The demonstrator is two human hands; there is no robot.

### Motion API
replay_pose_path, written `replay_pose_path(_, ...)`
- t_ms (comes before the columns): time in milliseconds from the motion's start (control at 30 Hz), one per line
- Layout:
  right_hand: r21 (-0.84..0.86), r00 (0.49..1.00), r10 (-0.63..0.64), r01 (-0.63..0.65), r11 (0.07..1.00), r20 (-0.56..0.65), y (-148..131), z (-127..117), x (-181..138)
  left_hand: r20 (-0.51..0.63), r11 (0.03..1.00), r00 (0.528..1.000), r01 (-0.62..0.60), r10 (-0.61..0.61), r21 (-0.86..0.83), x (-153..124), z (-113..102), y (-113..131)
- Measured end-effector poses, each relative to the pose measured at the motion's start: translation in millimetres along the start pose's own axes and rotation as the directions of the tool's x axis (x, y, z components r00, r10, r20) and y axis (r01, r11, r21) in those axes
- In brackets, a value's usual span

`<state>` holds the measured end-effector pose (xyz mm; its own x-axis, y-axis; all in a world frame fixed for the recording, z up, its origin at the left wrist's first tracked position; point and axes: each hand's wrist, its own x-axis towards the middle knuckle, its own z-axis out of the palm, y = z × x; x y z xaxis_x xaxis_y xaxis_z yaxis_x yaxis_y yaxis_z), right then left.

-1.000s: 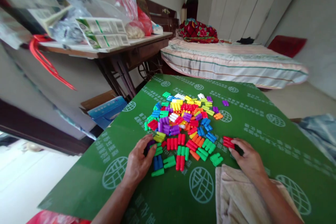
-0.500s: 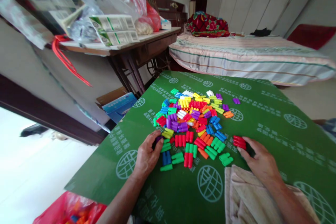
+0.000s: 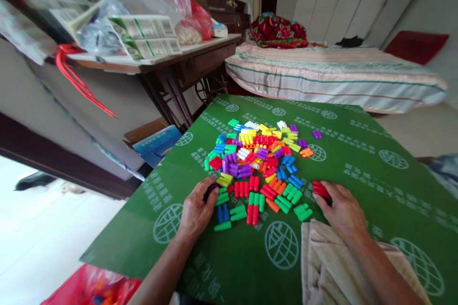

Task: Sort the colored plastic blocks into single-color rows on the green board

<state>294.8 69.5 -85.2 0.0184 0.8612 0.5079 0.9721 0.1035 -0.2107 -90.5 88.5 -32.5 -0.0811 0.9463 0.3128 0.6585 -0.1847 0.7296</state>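
A purple toy block (image 3: 210,191) is pinched between the thumb and fingers of my left hand (image 3: 198,207), mostly hidden by them. My right hand (image 3: 342,208) grips a red bullet-shaped toy block (image 3: 320,188) from its right side, thumb below and fingers above. Between the hands spreads a heap of similar colourful plastic blocks. At its near edge lie a joined green and red block (image 3: 253,208), a row of red blocks (image 3: 242,189) and a blue block (image 3: 223,213) close to my left hand. A loose green block (image 3: 303,211) rests left of my right hand.
The blocks lie on a green printed table (image 3: 282,286). A beige folded cloth (image 3: 332,267) sits under my right forearm. At lower left is a red bag (image 3: 93,286) with more blocks. A cluttered desk (image 3: 150,63) and a bed (image 3: 322,74) stand beyond.
The whole view has shifted slightly, so everything appears a little further left and up. My right fingers have slid further over the red block. My left hand keeps its pinch.
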Motion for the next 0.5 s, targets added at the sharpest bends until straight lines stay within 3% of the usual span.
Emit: replay_pose_path(500, 0.034, 0.999, -0.035, 0.036, 0.999, -0.04, 1.1, -0.1, -2.4, -0.014, 1.0, 1.0, -0.007, 0.007, -0.019, -3.0, 1.0, 1.1)
